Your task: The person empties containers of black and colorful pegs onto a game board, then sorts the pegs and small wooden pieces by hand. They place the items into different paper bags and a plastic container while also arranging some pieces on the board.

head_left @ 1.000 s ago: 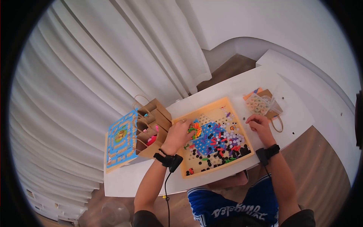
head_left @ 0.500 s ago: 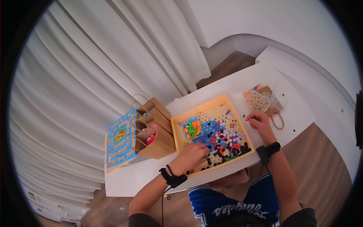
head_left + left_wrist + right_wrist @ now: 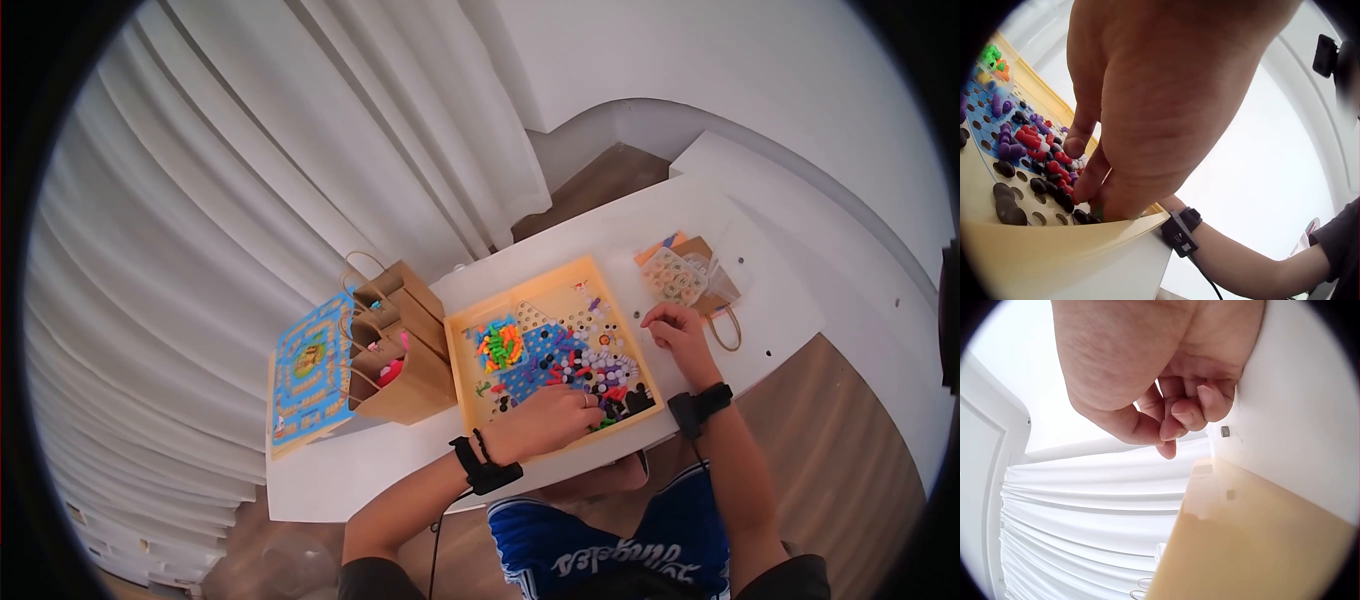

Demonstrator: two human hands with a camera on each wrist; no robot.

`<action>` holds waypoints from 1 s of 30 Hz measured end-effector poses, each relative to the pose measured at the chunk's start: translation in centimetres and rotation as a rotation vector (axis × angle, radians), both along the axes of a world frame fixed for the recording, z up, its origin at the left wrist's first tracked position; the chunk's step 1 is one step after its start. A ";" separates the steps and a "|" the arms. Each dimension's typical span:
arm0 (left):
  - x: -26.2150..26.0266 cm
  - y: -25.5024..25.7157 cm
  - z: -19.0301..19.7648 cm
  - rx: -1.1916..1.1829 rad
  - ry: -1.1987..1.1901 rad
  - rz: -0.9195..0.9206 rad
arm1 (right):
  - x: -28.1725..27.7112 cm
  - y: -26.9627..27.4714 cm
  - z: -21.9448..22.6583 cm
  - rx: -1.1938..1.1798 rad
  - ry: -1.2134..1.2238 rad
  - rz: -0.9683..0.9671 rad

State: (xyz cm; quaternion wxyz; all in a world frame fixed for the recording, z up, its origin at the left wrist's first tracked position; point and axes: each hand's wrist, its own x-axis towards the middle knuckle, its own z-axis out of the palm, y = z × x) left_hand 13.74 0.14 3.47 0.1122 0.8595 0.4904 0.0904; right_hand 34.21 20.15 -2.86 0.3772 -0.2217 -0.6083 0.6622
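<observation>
My left hand [image 3: 550, 418] reaches over the front edge of a shallow yellow wooden tray [image 3: 462, 375], palm down. Its curled fingertips pinch a small green peg [image 3: 1099, 214] low among the loose pieces, mostly hidden by the hand. Red pegs [image 3: 1029, 139], purple pegs [image 3: 1010, 147] and black pegs [image 3: 1005, 167] lie scattered over the tray's blue patterned board [image 3: 535, 350]. A clear box of green and orange pegs [image 3: 499, 345] sits in the tray's far left part. Off the tray's right side, my right hand [image 3: 678, 328] hangs loosely curled and holds nothing.
Brown paper bags [image 3: 415, 385] with handles stand left of the tray, beside a blue game board [image 3: 310, 360]. At the right lie a clear container of round pieces [image 3: 672, 277] and a flat brown bag [image 3: 718, 300]. Some small dark bits dot the white table [image 3: 770, 300].
My left hand has gone from the clear box at the tray's far left to the pieces near its front right edge. The right hand stays about where it was.
</observation>
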 end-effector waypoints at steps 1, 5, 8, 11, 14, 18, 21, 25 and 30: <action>0.0 0.2 -0.3 -0.025 0.020 -0.032 | 0.0 0.0 0.0 -0.014 0.003 0.005; -0.4 0.5 -0.4 -0.040 -0.001 -0.065 | -0.1 -0.2 0.1 -0.021 -0.001 0.003; -0.2 0.6 -0.6 0.014 0.006 -0.081 | 0.0 -0.1 0.0 -0.030 0.002 0.015; -0.1 0.8 -0.6 0.059 0.050 -0.077 | 0.0 0.0 -0.1 -0.034 0.013 0.025; -0.5 1.0 -0.6 0.046 0.111 -0.061 | 0.0 -0.1 0.0 -0.039 0.012 0.016; -4.5 0.7 1.8 0.078 -0.008 0.170 | 0.0 0.0 -0.2 -0.054 0.020 0.004; -8.6 1.0 3.7 0.094 0.015 0.404 | -0.1 -0.1 0.0 -0.034 0.020 0.016; -12.6 1.4 3.3 0.084 -0.056 0.631 | -0.1 0.0 -0.1 -0.032 0.017 0.019; -13.7 1.1 2.3 0.126 -0.316 0.578 | -0.1 0.1 0.0 -0.052 0.003 0.010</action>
